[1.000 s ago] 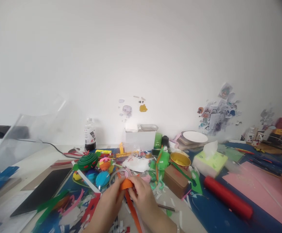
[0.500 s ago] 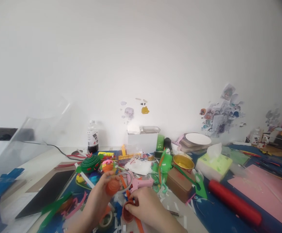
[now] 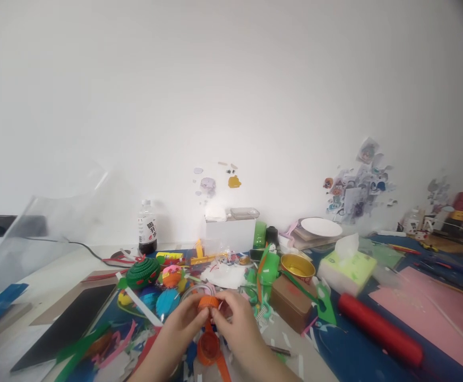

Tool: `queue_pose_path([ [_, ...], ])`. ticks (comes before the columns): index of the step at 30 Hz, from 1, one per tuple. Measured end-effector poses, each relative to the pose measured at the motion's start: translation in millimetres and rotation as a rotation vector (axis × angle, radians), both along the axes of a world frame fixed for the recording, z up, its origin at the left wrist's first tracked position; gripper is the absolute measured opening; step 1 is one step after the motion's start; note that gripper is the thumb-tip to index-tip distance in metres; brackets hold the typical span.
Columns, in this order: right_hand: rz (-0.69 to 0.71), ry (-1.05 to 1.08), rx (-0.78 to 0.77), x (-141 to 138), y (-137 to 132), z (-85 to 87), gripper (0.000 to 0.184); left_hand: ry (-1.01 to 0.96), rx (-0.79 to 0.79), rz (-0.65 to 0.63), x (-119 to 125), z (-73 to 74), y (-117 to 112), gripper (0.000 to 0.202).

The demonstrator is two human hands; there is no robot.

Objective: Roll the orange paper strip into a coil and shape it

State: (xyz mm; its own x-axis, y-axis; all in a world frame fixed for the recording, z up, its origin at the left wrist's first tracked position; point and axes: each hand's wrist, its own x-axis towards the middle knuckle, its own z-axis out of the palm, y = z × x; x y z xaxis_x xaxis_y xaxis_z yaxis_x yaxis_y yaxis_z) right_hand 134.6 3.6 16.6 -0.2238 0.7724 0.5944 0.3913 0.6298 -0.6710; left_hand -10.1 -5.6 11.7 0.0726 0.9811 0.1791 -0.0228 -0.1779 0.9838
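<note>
My left hand (image 3: 178, 331) and my right hand (image 3: 237, 326) meet low in the middle of the view, both pinching a small orange ribbed paper piece (image 3: 208, 303). Below it, between my wrists, lies a second orange coil (image 3: 208, 347) with an orange paper strip (image 3: 223, 370) running down off the frame. A pink glue gun is mostly hidden behind my right hand.
A green coiled paper dome (image 3: 144, 271), orange and blue paper balls (image 3: 168, 301), a gold tin (image 3: 297, 266), a brown box (image 3: 293, 302), a tissue pack (image 3: 346, 270), a red roll (image 3: 380, 329), pink sheets (image 3: 434, 313), a dark bottle (image 3: 147, 235) and a black board (image 3: 66, 323) crowd the table.
My hands have come back together: the left brought the small orange piece to the right hand, which let go of the orange coil, now lying below. The camera also tilted slightly.
</note>
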Motion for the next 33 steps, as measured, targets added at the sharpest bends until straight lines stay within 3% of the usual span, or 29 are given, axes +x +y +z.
queue_pose_path([
  [7, 0.082, 0.106, -0.166, 2.2, 5.4, 1.3, 0.016, 0.104, 0.057, -0.011, -4.6, 1.3, 2.0, 0.029],
  [20, 0.09, 0.109, -0.173, -1.9, 6.6, -2.7, 0.018, 0.38, 0.175, 0.124, -1.0, 3.0, -4.3, 0.018],
  [33, 0.082, 0.103, -0.166, -1.4, 9.8, -5.7, 0.018, 0.41, 0.168, 0.136, -2.7, 0.2, -1.5, 0.02],
])
